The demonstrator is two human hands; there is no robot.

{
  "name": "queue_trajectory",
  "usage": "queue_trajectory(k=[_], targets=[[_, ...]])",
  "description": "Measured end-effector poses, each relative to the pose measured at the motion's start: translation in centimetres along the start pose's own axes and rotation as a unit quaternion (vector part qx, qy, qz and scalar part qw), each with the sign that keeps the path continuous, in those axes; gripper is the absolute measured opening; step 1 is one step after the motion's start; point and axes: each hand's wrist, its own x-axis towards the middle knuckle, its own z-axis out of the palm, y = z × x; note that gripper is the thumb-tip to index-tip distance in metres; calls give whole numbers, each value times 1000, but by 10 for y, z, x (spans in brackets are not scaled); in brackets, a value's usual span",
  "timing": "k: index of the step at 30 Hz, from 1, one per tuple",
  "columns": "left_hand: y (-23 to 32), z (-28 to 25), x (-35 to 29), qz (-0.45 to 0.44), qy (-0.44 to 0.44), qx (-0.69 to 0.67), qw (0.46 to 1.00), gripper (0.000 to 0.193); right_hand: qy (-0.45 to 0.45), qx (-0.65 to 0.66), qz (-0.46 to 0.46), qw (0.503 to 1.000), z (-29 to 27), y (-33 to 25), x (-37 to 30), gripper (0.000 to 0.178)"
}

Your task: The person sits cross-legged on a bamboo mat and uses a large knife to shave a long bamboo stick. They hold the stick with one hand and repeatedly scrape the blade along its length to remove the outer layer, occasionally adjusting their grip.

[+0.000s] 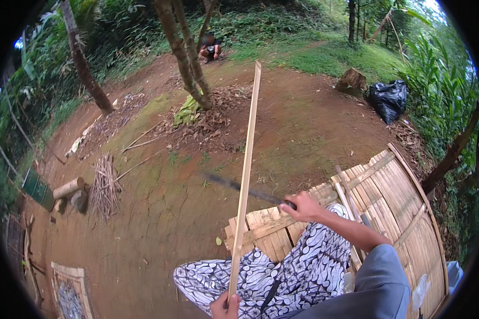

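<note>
My left hand point(225, 307), low in the picture, is closed around the bottom end of a long pale bamboo strip point(247, 157). The strip rises nearly upright, leaning slightly right, with its tip far out in front of me. In my right hand point(305, 207) is the dark handle of a long knife point(265, 196), apparently a machete. Its blade points left, crosses the strip's line in the picture, and is smeared by motion toward the tip. Whether blade and strip touch, I cannot tell. Black-and-white patterned cloth point(316, 255) covers my legs below both hands.
I sit on a slatted bamboo platform point(383, 210) with loose strips lying on it. Ahead are a bundle of sticks point(105, 186), a log point(69, 187), slender trunks point(183, 58), a stump point(351, 82) and a black plastic bag point(387, 101). Another person point(210, 48) squats at the far side.
</note>
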Motion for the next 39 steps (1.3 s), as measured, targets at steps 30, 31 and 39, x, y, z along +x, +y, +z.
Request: queue_trajectory(k=[30, 31, 39], targets=[[-4, 27, 18, -62, 13, -263, 963, 26, 82, 203, -64, 974, 70, -9, -29, 38], [-6, 26, 18, -80, 7, -274, 958, 27, 85, 206, -100, 970, 68, -11, -31, 39], [-2, 27, 19, -67, -37, -183, 980, 27, 13, -146, -335, 931, 17, -79, -22, 35]])
